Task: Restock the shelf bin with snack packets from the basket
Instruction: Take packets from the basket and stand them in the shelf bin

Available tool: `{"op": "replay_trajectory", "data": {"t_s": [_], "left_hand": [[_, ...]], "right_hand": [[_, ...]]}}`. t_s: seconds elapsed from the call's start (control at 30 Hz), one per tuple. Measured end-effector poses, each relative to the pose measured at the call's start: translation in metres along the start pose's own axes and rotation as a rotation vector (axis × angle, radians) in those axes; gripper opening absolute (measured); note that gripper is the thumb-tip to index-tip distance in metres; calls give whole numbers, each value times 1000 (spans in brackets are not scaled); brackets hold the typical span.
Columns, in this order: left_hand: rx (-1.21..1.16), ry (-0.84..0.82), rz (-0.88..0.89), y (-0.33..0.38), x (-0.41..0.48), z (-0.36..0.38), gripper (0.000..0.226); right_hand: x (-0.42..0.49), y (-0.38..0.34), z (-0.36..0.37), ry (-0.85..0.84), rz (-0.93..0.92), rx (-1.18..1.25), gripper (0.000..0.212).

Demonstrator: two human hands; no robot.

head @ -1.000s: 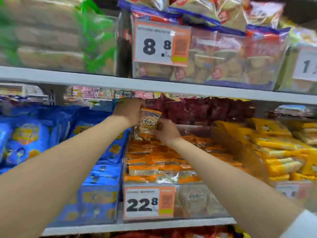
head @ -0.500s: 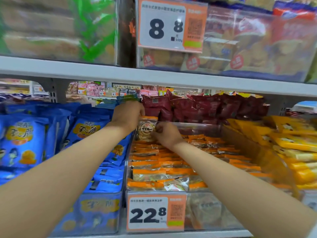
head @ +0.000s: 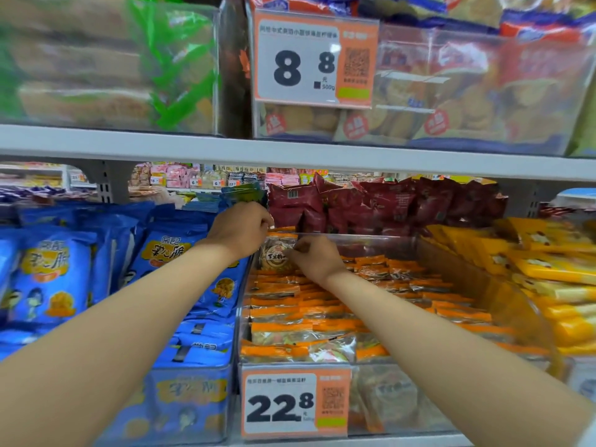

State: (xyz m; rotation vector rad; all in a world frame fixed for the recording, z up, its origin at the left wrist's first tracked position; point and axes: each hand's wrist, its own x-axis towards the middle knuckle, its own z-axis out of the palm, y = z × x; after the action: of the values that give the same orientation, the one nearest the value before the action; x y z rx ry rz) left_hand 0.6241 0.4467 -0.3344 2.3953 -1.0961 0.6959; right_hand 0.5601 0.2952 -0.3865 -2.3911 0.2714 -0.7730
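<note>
A snack packet (head: 275, 254) is pinched by left hand (head: 240, 232) and right hand (head: 317, 256) at twelve o'clock in the shelf bin (head: 380, 241). Grey shelving (head: 193, 146) is seen overhead.

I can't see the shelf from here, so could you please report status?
Left hand and right hand both pinching one packet. Packet upright at back of bin. Nothing in the way.

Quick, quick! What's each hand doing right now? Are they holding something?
Left hand: fingers curled, pinching the top of the snack packet.
Right hand: fingers curled, pinching the same packet's side.
</note>
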Motion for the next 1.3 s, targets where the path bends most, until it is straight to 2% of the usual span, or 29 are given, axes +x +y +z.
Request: {"op": "replay_trajectory", "data": {"t_s": [0.13,0.23,0.37,0.47,0.57,0.63,0.8,0.97,1.3], "left_hand": [[-68,48,-70,3,-7,-8,26],[-92,4,-106,16,-14,-15,22],[-150,-47,-145,58,-29,-23,1],[-227,-10,-56,96,-48,-23,17],[-294,-52,-39,135,-69,-18,18],[-373,-91,-32,164,-83,-10,17],[-444,-207,87,248,-117,18,19],[-579,-384,129,338,-158,64,26],[-620,-735,148,476,-269,204,26]], "right_hand": [[-5,-5,-15,53,68,81,32],[-17,-9,-33,66,105,73,30],[-52,-15,-68,71,137,136,19],[-89,-10,-99,150,70,88,14],[-128,5,-128,216,58,68,11],[-157,21,-148,269,60,47,15],[-239,68,-195,373,87,37,9],[-327,127,-228,326,197,21,9],[-506,289,-242,333,603,38,11]]}}
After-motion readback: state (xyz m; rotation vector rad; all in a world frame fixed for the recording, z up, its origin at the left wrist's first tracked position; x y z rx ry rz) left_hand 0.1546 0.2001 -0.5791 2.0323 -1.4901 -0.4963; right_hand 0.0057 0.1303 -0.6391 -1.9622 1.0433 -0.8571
